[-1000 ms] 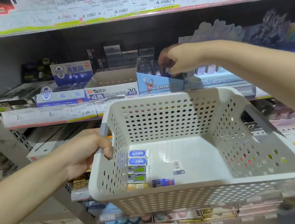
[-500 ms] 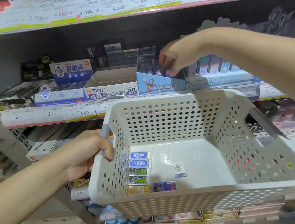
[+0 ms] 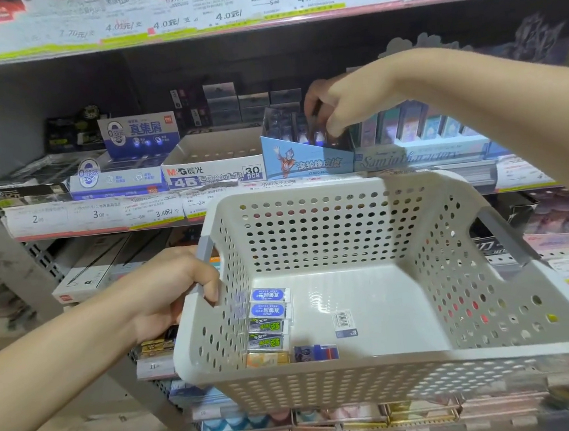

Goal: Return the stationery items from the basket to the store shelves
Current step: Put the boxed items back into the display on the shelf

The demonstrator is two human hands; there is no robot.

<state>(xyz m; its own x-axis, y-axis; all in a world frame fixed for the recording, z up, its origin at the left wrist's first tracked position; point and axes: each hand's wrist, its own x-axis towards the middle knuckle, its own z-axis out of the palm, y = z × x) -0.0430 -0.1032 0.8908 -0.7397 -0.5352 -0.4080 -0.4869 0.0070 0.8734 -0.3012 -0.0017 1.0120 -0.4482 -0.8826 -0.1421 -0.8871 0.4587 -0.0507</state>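
- my left hand is wrapped tight round the basket handle; leftover erasers sit along its left wall
- my right hand is up in the blue display box on the shelf; fingers pinched, can't tell around what

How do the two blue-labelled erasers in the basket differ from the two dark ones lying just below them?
The blue-labelled erasers have blue and white wrappers; the dark erasers have black wrappers with green print and "30%". The blue pair lies farther from the person along the basket wall, the dark pair nearer. All four look alike in size and lie flat, stacked in one column.
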